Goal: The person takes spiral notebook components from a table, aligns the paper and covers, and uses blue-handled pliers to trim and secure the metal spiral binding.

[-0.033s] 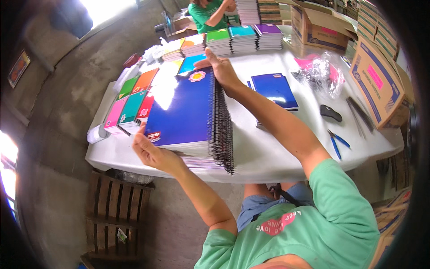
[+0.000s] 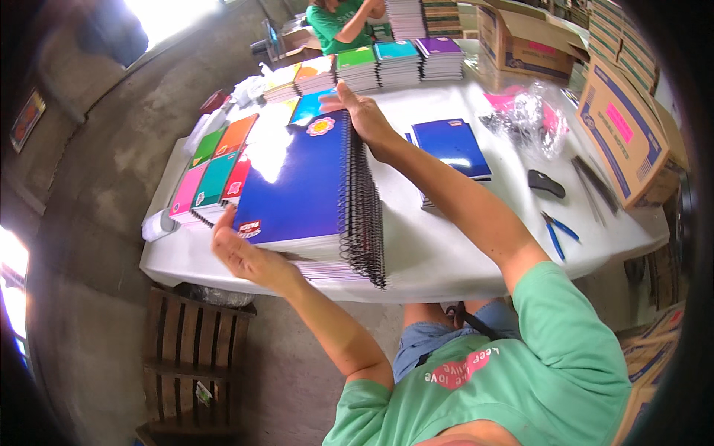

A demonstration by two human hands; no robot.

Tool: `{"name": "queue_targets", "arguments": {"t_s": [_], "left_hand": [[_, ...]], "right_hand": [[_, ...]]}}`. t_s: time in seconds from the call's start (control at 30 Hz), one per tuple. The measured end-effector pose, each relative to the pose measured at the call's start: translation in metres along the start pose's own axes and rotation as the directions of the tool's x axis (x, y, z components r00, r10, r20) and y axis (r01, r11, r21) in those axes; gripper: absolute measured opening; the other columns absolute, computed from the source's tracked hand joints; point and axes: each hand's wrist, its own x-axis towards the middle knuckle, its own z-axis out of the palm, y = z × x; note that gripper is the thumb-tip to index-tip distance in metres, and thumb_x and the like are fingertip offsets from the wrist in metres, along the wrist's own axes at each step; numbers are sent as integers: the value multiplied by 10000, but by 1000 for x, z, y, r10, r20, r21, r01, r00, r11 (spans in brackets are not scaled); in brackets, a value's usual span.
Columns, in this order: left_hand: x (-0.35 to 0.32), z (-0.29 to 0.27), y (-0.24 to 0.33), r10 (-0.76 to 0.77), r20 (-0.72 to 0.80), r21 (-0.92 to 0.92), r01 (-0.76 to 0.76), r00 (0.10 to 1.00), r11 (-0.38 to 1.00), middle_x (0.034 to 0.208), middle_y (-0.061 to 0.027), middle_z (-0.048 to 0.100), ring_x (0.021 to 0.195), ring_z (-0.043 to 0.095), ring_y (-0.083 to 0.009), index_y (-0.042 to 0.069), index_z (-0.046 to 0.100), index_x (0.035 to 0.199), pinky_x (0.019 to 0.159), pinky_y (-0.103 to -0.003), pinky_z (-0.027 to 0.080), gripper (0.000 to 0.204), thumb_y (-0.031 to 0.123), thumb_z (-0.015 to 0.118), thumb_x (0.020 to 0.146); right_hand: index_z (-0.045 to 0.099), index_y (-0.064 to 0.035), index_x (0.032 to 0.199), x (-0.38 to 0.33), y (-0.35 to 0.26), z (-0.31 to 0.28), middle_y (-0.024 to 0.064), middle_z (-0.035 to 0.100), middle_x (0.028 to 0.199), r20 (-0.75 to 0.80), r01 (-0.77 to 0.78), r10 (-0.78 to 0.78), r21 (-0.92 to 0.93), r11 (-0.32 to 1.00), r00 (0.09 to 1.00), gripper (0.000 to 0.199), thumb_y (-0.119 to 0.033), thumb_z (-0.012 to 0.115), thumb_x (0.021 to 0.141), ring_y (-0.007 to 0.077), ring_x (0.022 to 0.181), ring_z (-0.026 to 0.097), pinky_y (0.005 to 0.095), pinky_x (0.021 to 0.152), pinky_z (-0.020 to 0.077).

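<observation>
A tall stack of blue spiral notebooks (image 2: pixel 297 189) stands at the near side of the table, its black coils along the right side. My left hand (image 2: pixel 249 256) is at the stack's near left corner, fingers stretched out and thumb apart. At the far right corner, my right hand (image 2: pixel 363 123) rests with its palm against the coiled edge and its fingers spread. Neither hand is wrapped round the stack. Right of my right forearm lies a smaller pile of blue notebooks (image 2: pixel 450 149).
Colourful notebooks (image 2: pixel 216 167) lie left; more stacks (image 2: pixel 378 65) line the back. At right are blue-handled pliers (image 2: pixel 554 234), a black tool (image 2: pixel 547 183), crumpled plastic (image 2: pixel 539 123) and a cardboard box (image 2: pixel 628 137). A person in green (image 2: pixel 338 26) stands beyond the table.
The whole view has shifted slightly. My left hand sits a little farther out from the stack's near left corner; my right hand stays at the far corner.
</observation>
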Motion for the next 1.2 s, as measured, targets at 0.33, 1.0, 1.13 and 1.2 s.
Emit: {"name": "queue_targets", "arguments": {"t_s": [0.33,1.0,1.13,1.2], "left_hand": [[-101,9,107,329,-652,-421,-687,683,592,1359,-127,259,1308,240,-284,129,326,1319,1036,-543,219,566,460,504,896],[-195,170,-67,-266,891,-178,822,368,541,1104,-99,603,971,569,-136,-38,493,1240,833,-251,450,361,174,528,950],[-186,160,-13,-159,808,-240,563,567,791,934,-42,641,806,586,-107,24,613,1106,711,-205,439,210,58,569,903],[-173,141,34,60,838,-123,80,542,989,905,-54,633,804,587,-134,56,640,1083,740,-241,434,253,0,576,845]], "right_hand": [[634,-3,1008,-96,84,-254,159,656,954,-496,-780,607,-311,543,621,632,-505,783,655,269,847,626,473,776,496],[487,-31,896,-170,-12,-229,105,649,774,-228,118,-283,-548,828,931,277,-226,677,844,200,710,634,323,650,466],[542,-25,1028,-208,-8,-258,17,647,997,-87,76,-100,-253,965,991,217,-184,610,896,140,911,596,287,814,465],[568,-34,1155,-226,1,-332,34,635,1079,-166,41,-69,-166,985,984,298,-165,603,891,167,982,588,310,877,457]]}}
